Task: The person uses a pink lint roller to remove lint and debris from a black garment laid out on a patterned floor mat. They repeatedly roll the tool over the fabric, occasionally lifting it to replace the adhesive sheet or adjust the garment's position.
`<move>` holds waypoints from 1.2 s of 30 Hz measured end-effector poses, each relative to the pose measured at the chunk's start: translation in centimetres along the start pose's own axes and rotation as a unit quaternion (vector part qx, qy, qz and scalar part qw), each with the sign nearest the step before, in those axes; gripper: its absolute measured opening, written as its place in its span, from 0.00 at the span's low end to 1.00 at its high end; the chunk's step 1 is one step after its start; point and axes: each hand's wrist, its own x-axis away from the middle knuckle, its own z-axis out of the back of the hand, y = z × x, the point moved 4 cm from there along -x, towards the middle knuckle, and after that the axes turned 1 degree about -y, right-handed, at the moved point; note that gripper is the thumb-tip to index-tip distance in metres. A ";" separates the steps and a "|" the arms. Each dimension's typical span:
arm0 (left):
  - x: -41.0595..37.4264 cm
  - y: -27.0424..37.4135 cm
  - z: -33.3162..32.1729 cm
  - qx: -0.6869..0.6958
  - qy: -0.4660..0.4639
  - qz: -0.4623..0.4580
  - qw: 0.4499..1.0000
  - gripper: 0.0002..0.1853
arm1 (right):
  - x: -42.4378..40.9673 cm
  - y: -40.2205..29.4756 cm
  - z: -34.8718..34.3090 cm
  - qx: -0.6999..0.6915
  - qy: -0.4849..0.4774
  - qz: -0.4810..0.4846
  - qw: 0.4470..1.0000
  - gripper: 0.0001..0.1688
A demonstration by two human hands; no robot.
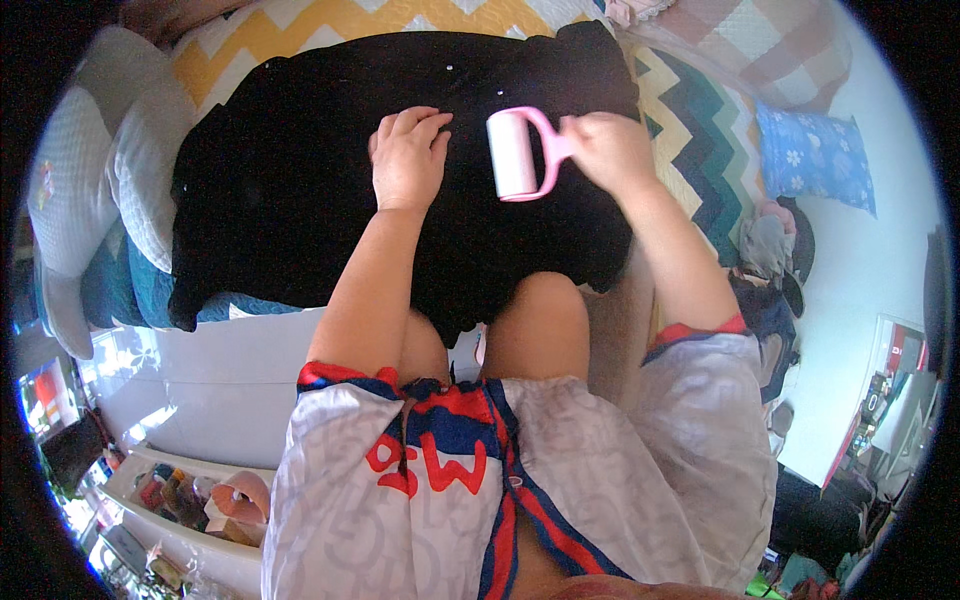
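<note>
A large black cloth (315, 157) lies spread over the bed in front of me, with a few small white specks on it. My left hand (409, 156) rests on the cloth near its middle, palm down, fingers a little bent and apart, holding nothing. To the right, my right hand (611, 150) is closed round the pink handle of a lint roller (513, 154). The white roll of that tool is over the black cloth; whether it touches the fabric I cannot tell.
Zigzag-patterned bedding (701, 150) shows round the cloth. White pillows (146, 172) lie at the left, a blue flowered pillow (817, 161) at the right. My bare knees touch or nearly touch the near edge. An open drawer (187, 525) with assorted items stands at the lower left.
</note>
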 end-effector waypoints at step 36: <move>-0.8 6.8 -3.4 0.153 0.031 -0.060 0.986 0.09 | 11.0 7.3 -9.3 -0.508 0.134 -0.422 0.739 0.31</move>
